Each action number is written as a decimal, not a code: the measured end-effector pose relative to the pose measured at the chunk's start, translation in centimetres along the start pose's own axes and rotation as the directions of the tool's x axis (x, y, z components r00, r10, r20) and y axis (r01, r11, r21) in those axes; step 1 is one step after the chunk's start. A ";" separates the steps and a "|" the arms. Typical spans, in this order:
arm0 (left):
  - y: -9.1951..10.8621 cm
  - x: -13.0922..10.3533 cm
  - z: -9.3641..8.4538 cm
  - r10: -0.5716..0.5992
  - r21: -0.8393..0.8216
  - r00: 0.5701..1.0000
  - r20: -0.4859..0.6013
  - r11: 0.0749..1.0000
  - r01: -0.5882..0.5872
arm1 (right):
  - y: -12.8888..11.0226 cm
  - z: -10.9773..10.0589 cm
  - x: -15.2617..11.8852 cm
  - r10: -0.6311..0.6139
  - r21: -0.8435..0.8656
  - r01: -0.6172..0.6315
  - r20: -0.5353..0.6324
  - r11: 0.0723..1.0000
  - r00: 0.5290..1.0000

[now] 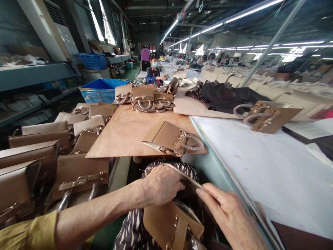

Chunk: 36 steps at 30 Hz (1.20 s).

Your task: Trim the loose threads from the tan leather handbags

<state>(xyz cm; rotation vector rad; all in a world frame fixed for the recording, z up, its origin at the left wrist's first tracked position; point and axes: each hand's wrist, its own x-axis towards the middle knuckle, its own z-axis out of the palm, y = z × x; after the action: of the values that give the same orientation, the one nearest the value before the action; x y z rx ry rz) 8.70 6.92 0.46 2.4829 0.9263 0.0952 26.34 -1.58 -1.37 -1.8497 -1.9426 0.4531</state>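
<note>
A tan handbag [166, 222] lies tilted across my lap, its metal-fitted strap toward the bottom of the view. My right hand [229, 211] pinches the edge of a raised panel of this bag between thumb and fingers. At the panel's other end is my left hand [163, 184], its fingers bent over the edge and partly hidden inside the bag. The bag's dark inside shows between the two hands. Just beyond, another tan handbag [169, 137] rests on its side on the wooden board, its plastic-wrapped handle pointing right.
Several finished-looking handbags [82, 170] are packed on the left. More bags [143, 97] stand at the board's [125, 128] far edge, before a blue bin [101, 90]. On the white table [260, 166] are a bag [273, 116] and dark material [223, 95]. A masked person [153, 74] sits ahead.
</note>
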 end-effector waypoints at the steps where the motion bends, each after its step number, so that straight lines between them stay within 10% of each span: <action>1: 0.0 0.0 -0.1 -0.036 -0.036 0.999 -0.001 0.999 0.036 | -0.1 0.0 0.1 0.002 0.008 -0.002 0.006 1.000 1.000; 15: -0.1 0.8 -0.1 -0.330 0.099 0.943 -0.030 0.938 0.332 | -0.7 -1.6 -0.5 0.019 0.085 -0.015 -0.056 0.996 0.998; 28: -0.4 0.2 1.6 -0.205 0.141 0.927 -0.315 0.955 0.259 | 0.3 -2.0 -1.5 0.056 0.086 -0.057 0.004 0.995 0.998; 36: -1.4 0.5 1.1 -0.193 -0.131 0.959 -0.205 0.977 0.169 | 1.7 -1.8 -1.2 0.109 0.176 -0.140 0.177 0.974 0.978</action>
<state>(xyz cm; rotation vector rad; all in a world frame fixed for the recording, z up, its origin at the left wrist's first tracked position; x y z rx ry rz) 8.52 7.64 -1.24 2.3042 1.2008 0.3531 28.80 -2.74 -0.74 -1.8691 -1.8202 0.8260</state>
